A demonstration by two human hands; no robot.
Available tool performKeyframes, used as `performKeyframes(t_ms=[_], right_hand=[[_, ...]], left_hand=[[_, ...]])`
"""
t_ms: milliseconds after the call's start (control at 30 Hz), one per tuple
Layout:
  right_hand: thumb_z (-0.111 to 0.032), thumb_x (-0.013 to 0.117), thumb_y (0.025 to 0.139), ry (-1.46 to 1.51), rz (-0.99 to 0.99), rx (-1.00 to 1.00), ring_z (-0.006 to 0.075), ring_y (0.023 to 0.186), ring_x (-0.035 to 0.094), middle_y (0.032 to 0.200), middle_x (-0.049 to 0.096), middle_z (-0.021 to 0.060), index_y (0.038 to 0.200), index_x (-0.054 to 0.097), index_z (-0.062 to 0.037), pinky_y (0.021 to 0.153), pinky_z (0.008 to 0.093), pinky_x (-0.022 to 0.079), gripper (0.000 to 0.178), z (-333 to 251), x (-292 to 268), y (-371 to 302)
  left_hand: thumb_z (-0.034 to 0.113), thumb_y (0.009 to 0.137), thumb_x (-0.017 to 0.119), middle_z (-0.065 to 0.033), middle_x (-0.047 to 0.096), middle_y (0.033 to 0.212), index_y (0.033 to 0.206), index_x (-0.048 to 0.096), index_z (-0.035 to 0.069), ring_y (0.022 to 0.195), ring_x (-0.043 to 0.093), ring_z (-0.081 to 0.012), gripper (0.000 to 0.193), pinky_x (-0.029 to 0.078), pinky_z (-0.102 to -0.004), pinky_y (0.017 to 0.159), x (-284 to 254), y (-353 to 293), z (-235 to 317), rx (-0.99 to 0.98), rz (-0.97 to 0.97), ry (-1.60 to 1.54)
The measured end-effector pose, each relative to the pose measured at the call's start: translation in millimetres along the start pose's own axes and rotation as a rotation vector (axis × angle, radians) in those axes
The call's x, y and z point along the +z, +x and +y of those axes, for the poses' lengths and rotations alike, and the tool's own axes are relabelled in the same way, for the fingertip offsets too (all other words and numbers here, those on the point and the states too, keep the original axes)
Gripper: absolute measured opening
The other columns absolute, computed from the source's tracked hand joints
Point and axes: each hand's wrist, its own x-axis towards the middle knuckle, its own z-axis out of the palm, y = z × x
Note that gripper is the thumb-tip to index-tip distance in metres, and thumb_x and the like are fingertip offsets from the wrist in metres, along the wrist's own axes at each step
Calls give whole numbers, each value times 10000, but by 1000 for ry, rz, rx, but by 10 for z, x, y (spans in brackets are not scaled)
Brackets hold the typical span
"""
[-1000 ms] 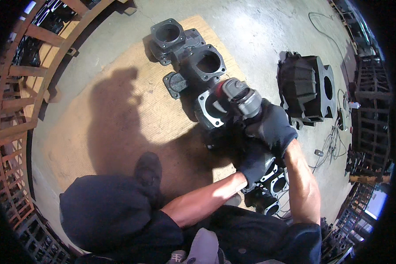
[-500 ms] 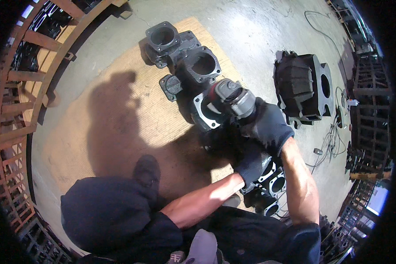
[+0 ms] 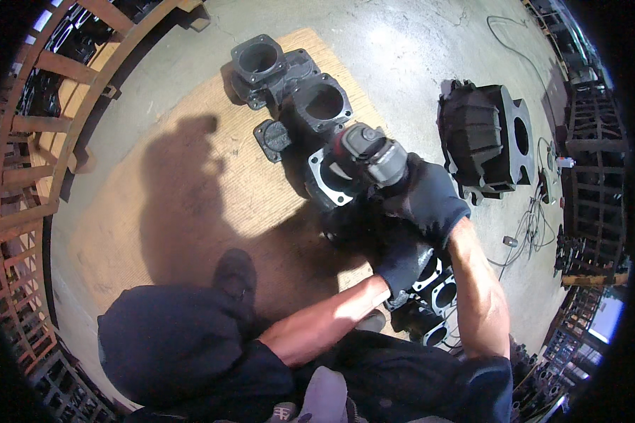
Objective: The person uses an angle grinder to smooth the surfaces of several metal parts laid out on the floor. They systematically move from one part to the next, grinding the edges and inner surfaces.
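Observation:
My right hand [image 3: 430, 197], in a dark glove, is wrapped round an angle grinder [image 3: 384, 162] with a grey metal head. The grinder's head is over a black cast-metal housing [image 3: 341, 199], beside its bright, bare flange face. Closer to me, my gloved left hand [image 3: 404, 270] reaches in below the right one, next to the castings; deep shadow hides its fingers and whatever they touch. Beyond the grinder lie more black castings with round bores: a middle one [image 3: 348, 106] and a far one [image 3: 238, 56].
A tan ribbed mat [image 3: 183, 261] lies under the castings. Several smaller parts with bright flanges [image 3: 444, 295] are by my knees. A large ribbed black housing [image 3: 473, 134] stands on the floor at right, near loose cables [image 3: 533, 229]. Rusty metal racks [image 3: 21, 176] line the left.

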Motion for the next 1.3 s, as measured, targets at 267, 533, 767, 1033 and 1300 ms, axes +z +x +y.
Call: performKeyframes(t_ms=[267,533,767,1033,1300], right_hand=[[-280,864,638,-12,6,102,358,982,734,1034,752,203,1197,664,-16,898,404,569,650,197,-9,-100],[-373,818,687,112,-23,126,445,976,701,1000,731,261,1178,627,-19,835,451,579,635,445,185,-650],[-260,845,650,118,9,109,370,990,731,1028,743,235,1204,647,10,898,410,564,648,285,89,-399],[-384,834,651,47,7,82,434,974,707,992,737,243,1185,631,-30,846,441,573,672,529,213,-446],[-383,824,658,98,7,92,437,985,701,1000,732,249,1154,634,-35,850,437,571,635,456,214,-564]], left_hand=[[205,1099,398,-119,465,1505,1542,390,53,1367,443,-201,468,342,-325,1175,200,-41,-23,32,5,92],[263,1060,461,-216,484,1475,1489,435,16,1377,458,-291,495,371,-424,1150,583,-716,35,38,28,609],[219,1049,468,-208,554,1403,1407,536,25,1292,518,-291,412,404,-413,1112,281,-488,280,54,-103,795],[262,1038,510,-183,536,1409,1463,475,22,1304,502,-275,489,400,-394,1112,394,-483,221,-10,-61,777],[270,1032,504,-199,587,1349,1405,540,14,1282,531,-301,454,420,-403,1086,454,-574,-39,177,71,655]])
